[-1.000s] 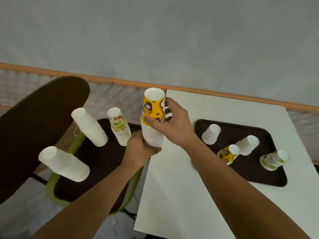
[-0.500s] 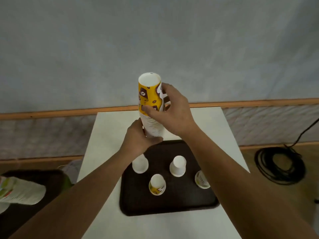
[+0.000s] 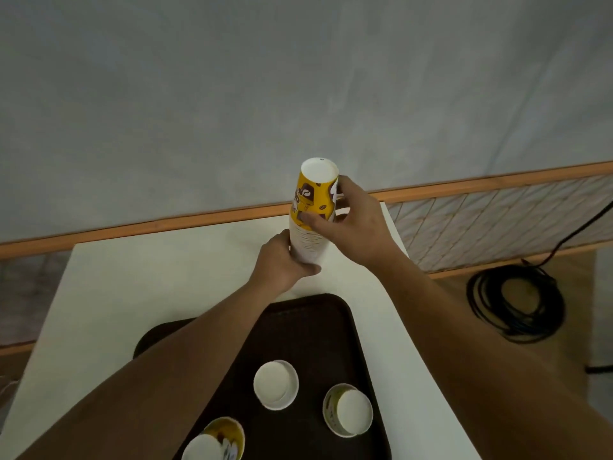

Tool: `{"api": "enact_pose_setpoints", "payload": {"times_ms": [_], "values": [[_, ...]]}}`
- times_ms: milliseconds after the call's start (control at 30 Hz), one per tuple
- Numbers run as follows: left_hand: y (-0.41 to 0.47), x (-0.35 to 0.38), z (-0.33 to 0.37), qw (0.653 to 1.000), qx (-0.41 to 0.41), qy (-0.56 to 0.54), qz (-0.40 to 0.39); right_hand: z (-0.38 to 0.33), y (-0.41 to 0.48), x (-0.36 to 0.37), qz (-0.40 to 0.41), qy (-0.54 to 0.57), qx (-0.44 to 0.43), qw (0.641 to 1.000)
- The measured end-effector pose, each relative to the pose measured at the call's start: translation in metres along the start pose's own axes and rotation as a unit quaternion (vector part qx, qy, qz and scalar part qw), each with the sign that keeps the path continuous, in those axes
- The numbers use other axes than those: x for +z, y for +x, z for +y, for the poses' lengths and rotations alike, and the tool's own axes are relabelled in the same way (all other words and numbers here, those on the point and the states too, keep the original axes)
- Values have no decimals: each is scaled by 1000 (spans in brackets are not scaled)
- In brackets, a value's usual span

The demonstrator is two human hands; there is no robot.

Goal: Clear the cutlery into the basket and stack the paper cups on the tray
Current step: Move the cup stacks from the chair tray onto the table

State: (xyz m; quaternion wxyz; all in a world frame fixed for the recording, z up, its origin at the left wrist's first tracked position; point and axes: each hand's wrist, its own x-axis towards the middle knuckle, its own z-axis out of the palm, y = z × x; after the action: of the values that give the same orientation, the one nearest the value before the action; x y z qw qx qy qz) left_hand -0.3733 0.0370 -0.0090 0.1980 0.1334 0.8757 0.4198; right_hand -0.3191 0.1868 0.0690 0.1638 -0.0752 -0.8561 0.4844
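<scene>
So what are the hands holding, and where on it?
The cup stack: left hand grips its lower end, right hand the yellow top cup.

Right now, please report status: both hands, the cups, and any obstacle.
Left hand and right hand both grip the cup stack, upside down, beyond the tray. Three loose cups on tray. Nothing in the way.

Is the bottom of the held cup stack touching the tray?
Apart. The head view shows the cup stack, gripped by both hands, over the white table beyond the tray's far edge.
</scene>
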Motion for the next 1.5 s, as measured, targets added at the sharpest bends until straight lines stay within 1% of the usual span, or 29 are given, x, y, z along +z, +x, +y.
{"api": "enact_pose_setpoints", "payload": {"times_ms": [167, 367, 500, 567, 667, 733, 867, 1033, 1100, 1167, 1267, 1367, 1500], "values": [[26, 37, -10, 1000, -12, -3, -21, 44, 8, 0, -2, -11, 19, 1000], [37, 58, -19, 999, -23, 6, -34, 70, 4, 0, -1, -11, 32, 999], [39, 61, -19, 999, -26, 17, -25, 77, -1, 2, 2, -6, 28, 1000], [36, 60, -18, 999, -28, 24, -33, 75, -3, 3, -3, -8, 30, 1000], [28, 53, -13, 998, -25, 36, -43, 68, -7, 1, -17, -10, 36, 999], [18, 43, -9, 998, -29, 31, -38, 59, -13, -4, -10, -16, 41, 999], [-14, 8, -3, 999, -24, 22, -4, 24, -31, -12, 45, -23, 37, 998], [-82, -54, 1, 998, 14, -16, 52, -50, -58, -5, 172, -35, -10, 984], [-119, -82, -1, 996, 29, -48, 76, -87, -72, 7, 200, -38, -46, 978], [-159, -110, -7, 992, 41, -65, 99, -124, -90, 28, 193, -34, -77, 978], [-220, -153, -25, 986, 50, -84, 132, -175, -120, 72, 152, -36, -109, 982], [-280, -204, -59, 982, 48, -101, 151, -223, -153, 130, 90, -27, -143, 985], [-365, -270, -122, 973, 32, -124, 190, -284, -203, 219, 10, 2, -154, 988]]}}
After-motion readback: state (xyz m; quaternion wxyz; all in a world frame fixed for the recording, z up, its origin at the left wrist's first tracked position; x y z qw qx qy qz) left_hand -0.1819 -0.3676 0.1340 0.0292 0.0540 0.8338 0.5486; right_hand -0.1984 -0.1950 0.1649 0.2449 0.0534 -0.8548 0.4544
